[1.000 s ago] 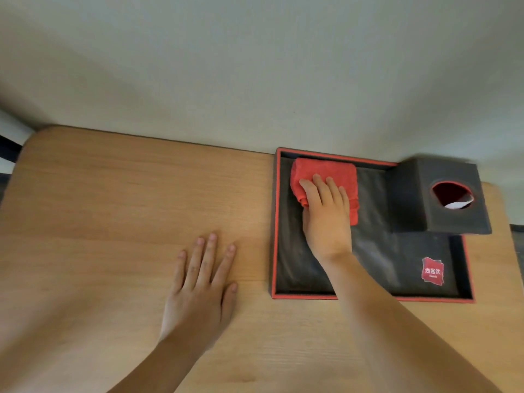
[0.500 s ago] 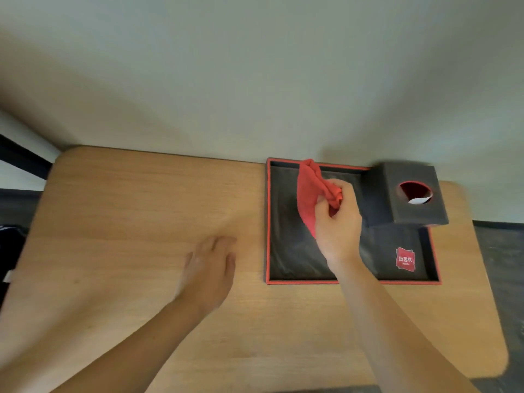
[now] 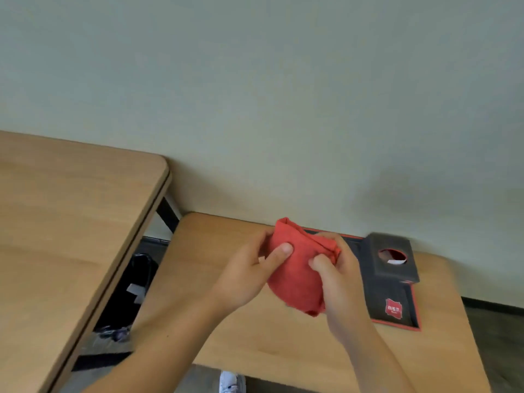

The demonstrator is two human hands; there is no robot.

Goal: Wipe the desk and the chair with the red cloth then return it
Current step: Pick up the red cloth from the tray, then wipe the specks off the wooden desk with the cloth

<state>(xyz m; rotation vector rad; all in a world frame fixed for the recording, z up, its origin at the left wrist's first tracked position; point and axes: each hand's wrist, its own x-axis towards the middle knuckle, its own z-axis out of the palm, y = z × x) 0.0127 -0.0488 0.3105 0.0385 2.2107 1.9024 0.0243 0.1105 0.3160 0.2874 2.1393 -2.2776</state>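
A pale wall fills the far half of the view. Against it stand two wooden surfaces: a second table at the left, higher in the frame, and the desk in the middle and right, with a dark gap between them where some dark object sits on the floor, too blurred to name. No chair can be made out.

On the right part of the desk lies a black tray with a red rim, its far edge against the wall. A dark tissue box stands at the tray's far right corner, a white tissue showing in its round opening. A small red label is visible on the tray's near floor.

The person holds the red cloth lifted above the desk, just left of the tray and partly in front of it. The left hand grips the cloth's left edge, thumb pressed on the front face. The right hand pinches the right edge near the top fold, thumb also on the front. Both hands are closed on the fabric, which hangs bunched and still partly folded between them.

The step in hand appears to be readying the cloth, opening or refolding it into a pad, before any wiping; the desk looks untouched so far. The next move likely calls for settling the cloth under one palm, lowering it flat onto the bare wood at the left of the tray, and sweeping across the top, steering round the tray and tissue box or shifting them.
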